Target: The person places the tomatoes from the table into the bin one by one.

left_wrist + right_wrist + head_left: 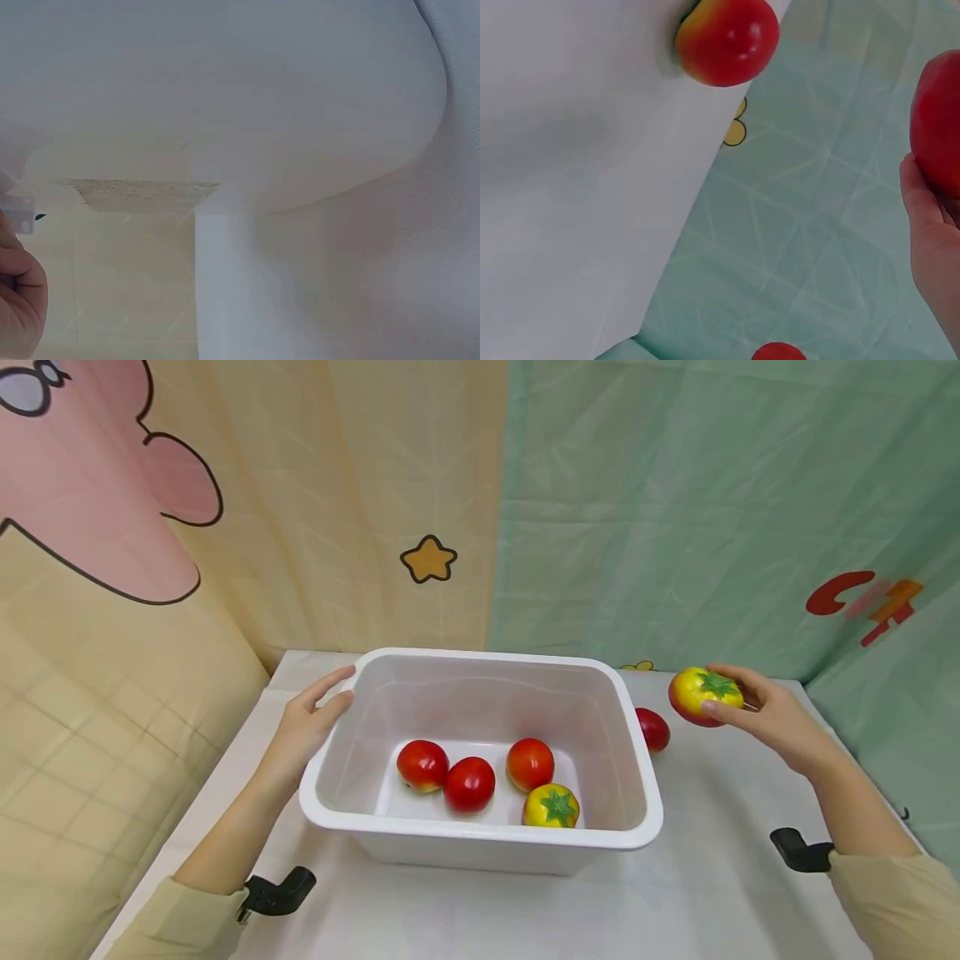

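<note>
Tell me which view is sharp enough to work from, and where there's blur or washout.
Head view: evenly lit and sharp on the tub and the held tomato, edges bowed by the wide lens. Left wrist view: washed-out, almost featureless white. Right wrist view: soft, held tomato cut off at the edge.

Beige sleeves (892,893), black wrist mounts (798,850).

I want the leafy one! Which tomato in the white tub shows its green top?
The yellow-and-red tomato at the front of the tub, nearest you. Its green star faces up; the other three in there look plain red.
</note>
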The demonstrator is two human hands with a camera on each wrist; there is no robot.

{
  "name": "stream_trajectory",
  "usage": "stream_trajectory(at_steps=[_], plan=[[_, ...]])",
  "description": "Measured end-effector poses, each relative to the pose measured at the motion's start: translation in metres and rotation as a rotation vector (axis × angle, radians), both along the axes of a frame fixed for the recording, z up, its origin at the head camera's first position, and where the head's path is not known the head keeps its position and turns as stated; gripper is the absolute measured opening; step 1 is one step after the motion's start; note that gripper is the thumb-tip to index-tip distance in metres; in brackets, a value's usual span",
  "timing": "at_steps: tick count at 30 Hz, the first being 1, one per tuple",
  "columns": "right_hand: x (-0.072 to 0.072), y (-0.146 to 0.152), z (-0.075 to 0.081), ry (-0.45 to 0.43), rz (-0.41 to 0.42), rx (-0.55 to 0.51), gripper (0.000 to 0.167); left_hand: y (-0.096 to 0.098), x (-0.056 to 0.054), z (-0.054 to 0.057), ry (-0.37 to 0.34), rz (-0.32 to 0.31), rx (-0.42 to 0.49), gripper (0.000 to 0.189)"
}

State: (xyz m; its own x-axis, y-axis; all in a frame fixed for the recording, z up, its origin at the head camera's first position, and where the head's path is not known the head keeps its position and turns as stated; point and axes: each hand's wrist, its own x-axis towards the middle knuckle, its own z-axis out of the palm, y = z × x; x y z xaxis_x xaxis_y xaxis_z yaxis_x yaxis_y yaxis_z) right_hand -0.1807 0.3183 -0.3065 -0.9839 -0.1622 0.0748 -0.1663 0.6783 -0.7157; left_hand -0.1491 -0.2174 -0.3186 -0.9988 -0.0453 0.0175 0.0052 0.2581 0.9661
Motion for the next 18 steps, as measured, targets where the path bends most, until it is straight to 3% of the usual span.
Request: stream_trajectory(at_steps=[18], plan=[[-0.007, -0.059, 0.05, -0.007, 0.124, -0.007, 0.055, 0.001, -0.001, -0.001, 0.004, 0.003, 0.003, 0.05]])
